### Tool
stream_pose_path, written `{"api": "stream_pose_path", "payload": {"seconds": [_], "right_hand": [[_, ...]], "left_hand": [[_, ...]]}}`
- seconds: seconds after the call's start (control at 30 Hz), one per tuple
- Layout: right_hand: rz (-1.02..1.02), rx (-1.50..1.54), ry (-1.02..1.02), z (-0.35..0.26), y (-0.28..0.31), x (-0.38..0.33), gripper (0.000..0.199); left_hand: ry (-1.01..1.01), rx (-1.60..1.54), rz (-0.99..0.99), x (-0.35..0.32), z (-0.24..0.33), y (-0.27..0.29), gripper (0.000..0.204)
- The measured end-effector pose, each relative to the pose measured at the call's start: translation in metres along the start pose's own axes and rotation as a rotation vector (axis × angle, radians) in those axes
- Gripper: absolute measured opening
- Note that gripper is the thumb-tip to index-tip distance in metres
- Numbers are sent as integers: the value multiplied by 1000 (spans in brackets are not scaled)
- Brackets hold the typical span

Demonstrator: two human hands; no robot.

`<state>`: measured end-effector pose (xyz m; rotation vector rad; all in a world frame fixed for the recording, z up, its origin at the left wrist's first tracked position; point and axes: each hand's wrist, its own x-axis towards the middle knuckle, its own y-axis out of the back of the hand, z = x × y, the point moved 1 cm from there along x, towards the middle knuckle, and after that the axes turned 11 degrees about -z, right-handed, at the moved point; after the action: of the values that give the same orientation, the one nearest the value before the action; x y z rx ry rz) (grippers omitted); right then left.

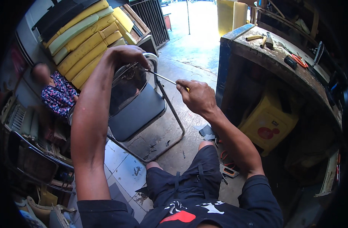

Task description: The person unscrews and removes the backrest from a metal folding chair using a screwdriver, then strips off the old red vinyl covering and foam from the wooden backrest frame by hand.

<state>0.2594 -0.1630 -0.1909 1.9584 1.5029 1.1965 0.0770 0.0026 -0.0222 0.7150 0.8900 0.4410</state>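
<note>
A folding metal chair with a grey-blue seat stands on the floor in front of me. My left hand grips the top of its dark backrest. My right hand holds a screwdriver with a yellow handle. The thin metal shaft points left and its tip touches the upper right edge of the backrest, close to my left fingers. My knees, in dark shorts, are below the chair.
Yellow and green foam cushions are stacked at the back left. A person in a flowered top sits at left. A worn workbench at right carries a hammer and orange-handled scissors; a yellow container sits beneath it.
</note>
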Motion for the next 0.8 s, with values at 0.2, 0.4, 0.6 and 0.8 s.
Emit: {"api": "stream_pose_path", "payload": {"seconds": [0.2,0.4,0.6,0.8], "right_hand": [[-5,-1,-31,1,1,0,31],[-60,75,18,23,-3,9,33],[93,-366,376,29,-1,35,30],[-79,-183,326,39,14,28,29]], "left_hand": [[-4,-4,3,4,-5,3,45],[-17,74,12,14,0,1,44],[18,167,39,-3,-8,11,38],[-17,161,36,9,1,3,36]]}}
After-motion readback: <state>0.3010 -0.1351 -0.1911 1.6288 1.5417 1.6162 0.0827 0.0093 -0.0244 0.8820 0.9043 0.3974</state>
